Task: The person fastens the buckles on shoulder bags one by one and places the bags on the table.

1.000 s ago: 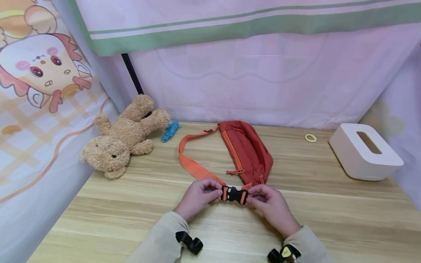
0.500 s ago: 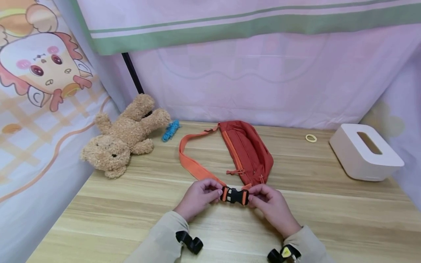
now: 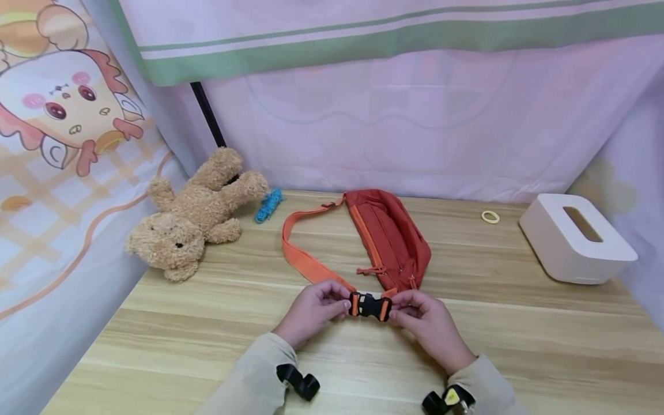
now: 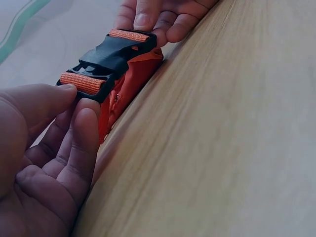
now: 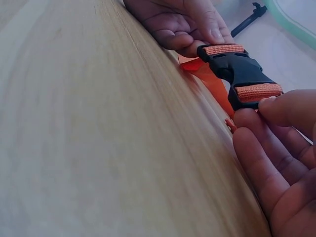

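free: tabletop [image 3: 519, 346] right, front | obstacles: teddy bear [image 3: 194, 216] left, tissue box [image 3: 576, 239] right

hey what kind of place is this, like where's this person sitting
Probably a home or bedroom-style desk nook, though I can't be sure. A wooden table is walled in by pink cartoon-print curtains, with a teddy bear and a white tissue box on it, beside the red waist bag.
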The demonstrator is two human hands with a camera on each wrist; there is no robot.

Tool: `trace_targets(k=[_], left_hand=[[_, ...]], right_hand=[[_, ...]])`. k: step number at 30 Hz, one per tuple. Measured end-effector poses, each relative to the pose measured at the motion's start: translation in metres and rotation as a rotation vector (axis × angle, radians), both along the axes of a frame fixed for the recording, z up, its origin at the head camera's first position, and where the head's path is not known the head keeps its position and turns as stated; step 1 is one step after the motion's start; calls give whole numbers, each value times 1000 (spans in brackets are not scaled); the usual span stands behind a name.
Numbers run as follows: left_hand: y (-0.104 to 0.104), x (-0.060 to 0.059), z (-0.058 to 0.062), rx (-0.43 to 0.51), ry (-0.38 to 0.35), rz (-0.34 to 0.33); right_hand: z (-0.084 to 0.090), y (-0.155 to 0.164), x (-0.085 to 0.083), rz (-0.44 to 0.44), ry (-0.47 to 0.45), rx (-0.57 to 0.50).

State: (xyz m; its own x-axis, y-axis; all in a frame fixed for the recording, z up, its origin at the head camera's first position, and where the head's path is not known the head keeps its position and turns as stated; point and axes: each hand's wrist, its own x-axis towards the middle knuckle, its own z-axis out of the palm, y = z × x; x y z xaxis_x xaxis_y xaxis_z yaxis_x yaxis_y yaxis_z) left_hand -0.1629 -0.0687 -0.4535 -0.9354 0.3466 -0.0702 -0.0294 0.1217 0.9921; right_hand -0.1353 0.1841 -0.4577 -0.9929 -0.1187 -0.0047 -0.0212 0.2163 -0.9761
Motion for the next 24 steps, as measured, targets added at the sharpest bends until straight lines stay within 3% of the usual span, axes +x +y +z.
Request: trace_targets(k=[9, 16, 24], left_hand=[[0, 0, 0, -56, 39, -10], [-1, 0, -1, -62, 46, -10], [0, 0, -1, -20, -3, -3]], right_hand=[[1, 0, 1, 2, 28, 56], [1, -1, 1, 24, 42, 12], [2, -2, 2, -34, 26, 10]])
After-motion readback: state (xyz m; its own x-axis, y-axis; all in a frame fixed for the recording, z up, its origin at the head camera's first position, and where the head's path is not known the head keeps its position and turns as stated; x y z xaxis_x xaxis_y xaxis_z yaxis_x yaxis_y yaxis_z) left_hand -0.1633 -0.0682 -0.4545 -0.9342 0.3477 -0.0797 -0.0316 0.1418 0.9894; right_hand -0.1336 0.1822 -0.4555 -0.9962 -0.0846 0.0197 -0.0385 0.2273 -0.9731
